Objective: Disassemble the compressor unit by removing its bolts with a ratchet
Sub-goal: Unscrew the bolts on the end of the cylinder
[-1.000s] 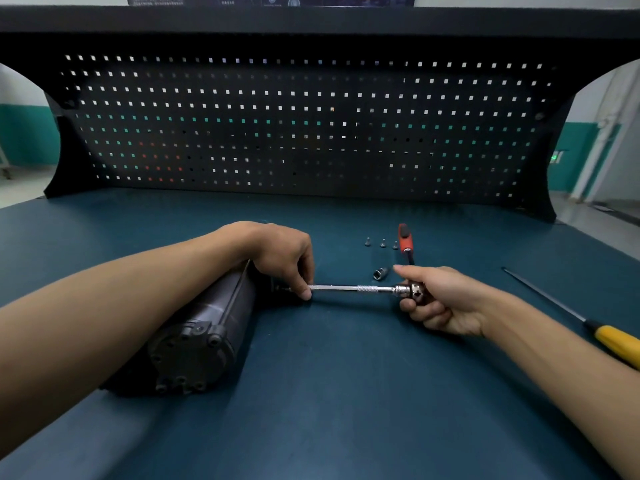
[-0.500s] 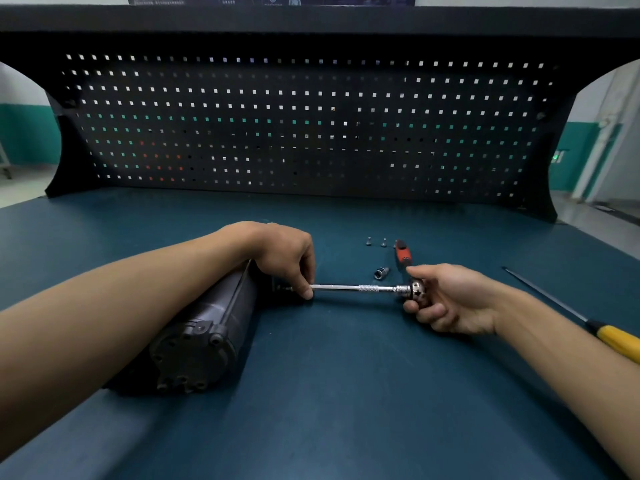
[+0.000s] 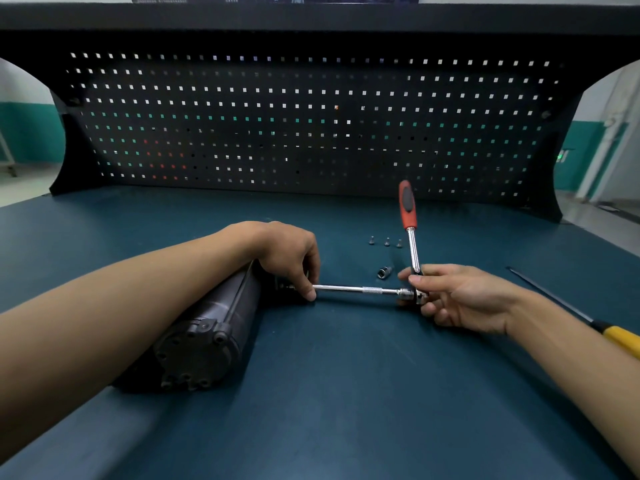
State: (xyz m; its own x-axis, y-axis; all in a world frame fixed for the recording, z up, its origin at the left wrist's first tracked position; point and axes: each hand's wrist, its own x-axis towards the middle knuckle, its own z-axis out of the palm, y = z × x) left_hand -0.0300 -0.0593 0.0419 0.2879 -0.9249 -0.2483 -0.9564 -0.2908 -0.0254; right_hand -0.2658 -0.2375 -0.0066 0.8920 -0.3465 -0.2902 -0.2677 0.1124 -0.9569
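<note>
The compressor unit (image 3: 214, 327) lies sideways on the surface (image 3: 346, 393), pinned under my left forearm so it cannot roll. My left hand (image 3: 291, 254) pinches the extension bar (image 3: 356, 289) at the bolt end to steady it, while my right hand (image 3: 457, 296) grips the ratchet (image 3: 412, 247) by its head, handle upright.
</note>
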